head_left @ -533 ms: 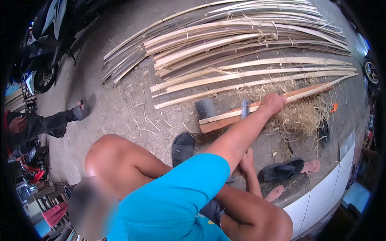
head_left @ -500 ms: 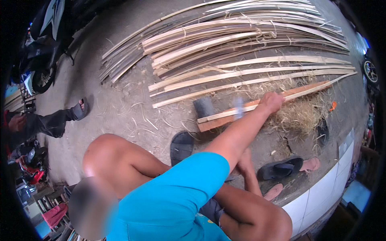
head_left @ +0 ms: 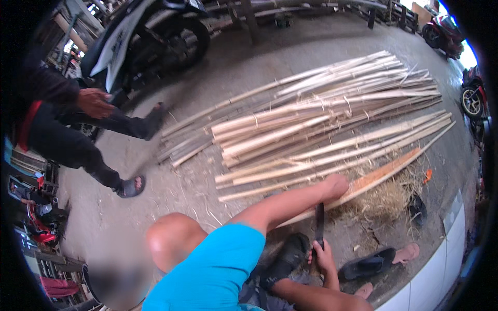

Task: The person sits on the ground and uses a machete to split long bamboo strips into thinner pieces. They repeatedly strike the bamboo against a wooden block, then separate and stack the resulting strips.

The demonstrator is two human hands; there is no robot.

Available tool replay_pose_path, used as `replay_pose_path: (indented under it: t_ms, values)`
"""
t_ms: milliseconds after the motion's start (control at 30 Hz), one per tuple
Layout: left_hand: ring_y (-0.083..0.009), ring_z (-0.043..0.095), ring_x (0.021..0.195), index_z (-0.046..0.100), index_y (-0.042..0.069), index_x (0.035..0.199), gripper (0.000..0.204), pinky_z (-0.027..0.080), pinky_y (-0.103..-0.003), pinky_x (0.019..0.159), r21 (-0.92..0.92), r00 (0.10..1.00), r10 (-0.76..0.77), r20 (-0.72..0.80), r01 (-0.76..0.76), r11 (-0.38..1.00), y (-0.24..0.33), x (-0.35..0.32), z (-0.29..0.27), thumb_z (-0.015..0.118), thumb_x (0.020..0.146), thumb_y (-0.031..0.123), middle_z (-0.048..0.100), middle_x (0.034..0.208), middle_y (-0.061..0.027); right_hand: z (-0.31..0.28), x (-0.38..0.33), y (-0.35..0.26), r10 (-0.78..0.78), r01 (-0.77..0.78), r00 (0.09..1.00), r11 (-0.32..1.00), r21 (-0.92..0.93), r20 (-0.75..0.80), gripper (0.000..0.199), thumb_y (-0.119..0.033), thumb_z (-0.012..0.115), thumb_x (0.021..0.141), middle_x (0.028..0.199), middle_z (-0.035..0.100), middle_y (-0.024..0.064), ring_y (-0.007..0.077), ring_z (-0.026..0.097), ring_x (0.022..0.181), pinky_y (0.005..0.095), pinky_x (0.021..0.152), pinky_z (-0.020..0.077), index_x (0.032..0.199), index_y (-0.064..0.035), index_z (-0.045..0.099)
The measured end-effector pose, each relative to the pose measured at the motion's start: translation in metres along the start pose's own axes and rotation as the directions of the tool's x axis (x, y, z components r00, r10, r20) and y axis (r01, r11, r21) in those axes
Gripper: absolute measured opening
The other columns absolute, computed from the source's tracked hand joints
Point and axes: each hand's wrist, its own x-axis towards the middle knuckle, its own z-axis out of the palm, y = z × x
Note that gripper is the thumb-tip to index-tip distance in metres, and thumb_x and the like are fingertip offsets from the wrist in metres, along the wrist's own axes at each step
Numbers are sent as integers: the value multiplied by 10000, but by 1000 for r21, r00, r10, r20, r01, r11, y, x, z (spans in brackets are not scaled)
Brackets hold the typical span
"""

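My left arm, in a bright blue sleeve, reaches across to the right. My left hand (head_left: pixel 336 187) is closed on a long pale bamboo strip (head_left: pixel 397 168), which slants over an orange-brown wooden board (head_left: pixel 381 175). Part of board and strip is hidden behind my forearm. Closer to me, my right hand (head_left: pixel 323 256) grips a knife (head_left: pixel 319 223) by its handle. Its dark blade points away from me, its tip close to the strip and beneath my left forearm. Fine shavings (head_left: pixel 381 202) are heaped beside the board.
Bundles of bamboo strips (head_left: pixel 311 119) lie beyond my hands. A person in dark trousers (head_left: pixel 72 147) stands at the left, near a parked motorbike (head_left: pixel 155 46). Sandals (head_left: pixel 368 264) and a white tiled ledge (head_left: pixel 436 274) are at the lower right.
The view has tilted up and left, showing more of the standing person and motorbike. The blurred knife has come back toward me, and my right hand now shows clear of my left arm.
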Motion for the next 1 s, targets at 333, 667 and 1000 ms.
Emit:
replay_pose_path:
  t_ms: [333,667,1000]
  values:
    - [-329,569,1112,662,78,1112,282,430,-477,959,-202,805,-442,-395,393,897,42,-44,84,637,868,217,590,1157,-157,26,-5,31,18,57,973,947,-317,229,258,-240,614,1016,779,625,50,145,600,623,314,550,503,1155,-42,525]
    - [-273,566,991,634,45,1040,221,425,-393,862,-155,799,-499,-336,475,866,63,-22,74,566,861,156,595,1003,-114,23,-27,26,9,24,984,983,-184,177,240,-192,587,1024,788,603,58,136,582,613,295,517,493,1187,-31,514]
    - [-366,632,980,591,22,1084,259,509,-499,846,-286,802,-464,-376,376,881,68,-17,84,585,875,175,606,1062,-172,26,-25,13,19,39,973,969,-244,231,181,-152,546,1032,821,599,66,154,589,633,307,567,510,1157,-26,512]
